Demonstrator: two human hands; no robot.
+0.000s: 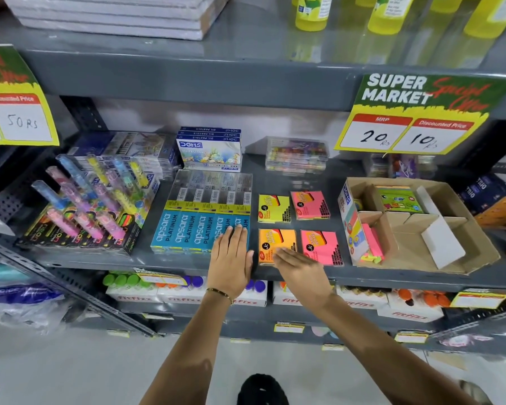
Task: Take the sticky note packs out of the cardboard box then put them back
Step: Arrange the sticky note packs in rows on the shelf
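Several sticky note packs lie flat on the grey shelf (298, 179): a yellow pack (274, 208), a salmon pack (310, 205), an orange pack (275, 244) and a pink pack (322, 247). The cardboard box (462, 229) stands to their right, open, with a green pack (399, 199) at its back and pink and yellow flags (373, 244) at its front left. My left hand (231, 255) lies flat, fingers together, on the blue pencil boxes beside the orange pack. My right hand (298, 266) is flat with fingertips over the orange pack's near edge, holding nothing.
Blue Apsara pencil boxes (187, 229) sit left of the packs, with highlighter packs (85, 211) further left. Doms pastel boxes (209, 150) and clear crayon cases (297, 154) stand at the back. A price sign (415, 112) hangs above the box. Bottles fill the lower shelf.
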